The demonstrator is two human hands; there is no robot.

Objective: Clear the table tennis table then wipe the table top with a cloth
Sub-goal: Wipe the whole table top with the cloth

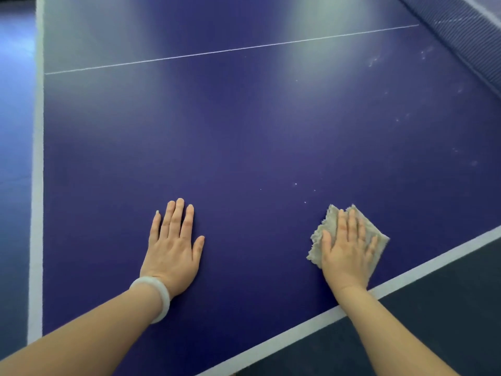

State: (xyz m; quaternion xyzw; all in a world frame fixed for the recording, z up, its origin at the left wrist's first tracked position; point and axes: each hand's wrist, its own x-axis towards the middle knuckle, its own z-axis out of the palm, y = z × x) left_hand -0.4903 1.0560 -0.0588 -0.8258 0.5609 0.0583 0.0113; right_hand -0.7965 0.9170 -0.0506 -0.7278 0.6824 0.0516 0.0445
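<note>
Frayed beige cloth (329, 226) under flat right hand (348, 252)

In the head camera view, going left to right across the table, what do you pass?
First the white edge line → left hand → cloth under the right hand → net.

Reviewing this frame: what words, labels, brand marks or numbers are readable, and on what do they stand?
None: no text is readable anywhere in this view.
The table tennis table shows only white lines; the net, cloth and bangle carry no visible print.
</note>
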